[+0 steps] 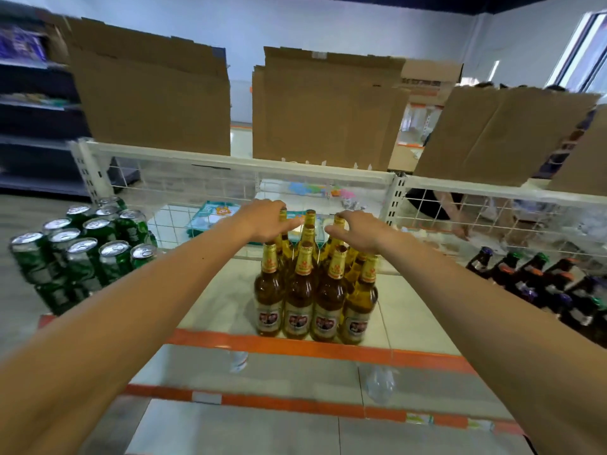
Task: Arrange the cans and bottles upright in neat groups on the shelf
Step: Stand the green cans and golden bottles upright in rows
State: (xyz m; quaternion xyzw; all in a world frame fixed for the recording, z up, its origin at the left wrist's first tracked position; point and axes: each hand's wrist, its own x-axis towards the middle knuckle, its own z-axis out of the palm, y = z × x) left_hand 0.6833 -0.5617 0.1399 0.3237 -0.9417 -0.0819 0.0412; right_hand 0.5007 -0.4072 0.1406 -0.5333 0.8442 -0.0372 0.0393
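Head view, single camera: worn on the person's head, wide-angle, facing forward and down onto the shelf. Standpoint: in front of the orange front edge and above bottle height, so the caps of the amber bottles and the lids of the green cans show from above. Range: near, within arm's reach; both forearms enter from the lower corners, with left hand and right hand near each other at frame centre. Framing: amber bottles centred, green cans at left edge, dark bottles at right edge, cardboard sheets across the top, lower shelves along the bottom. Straight lines bow toward the edges.
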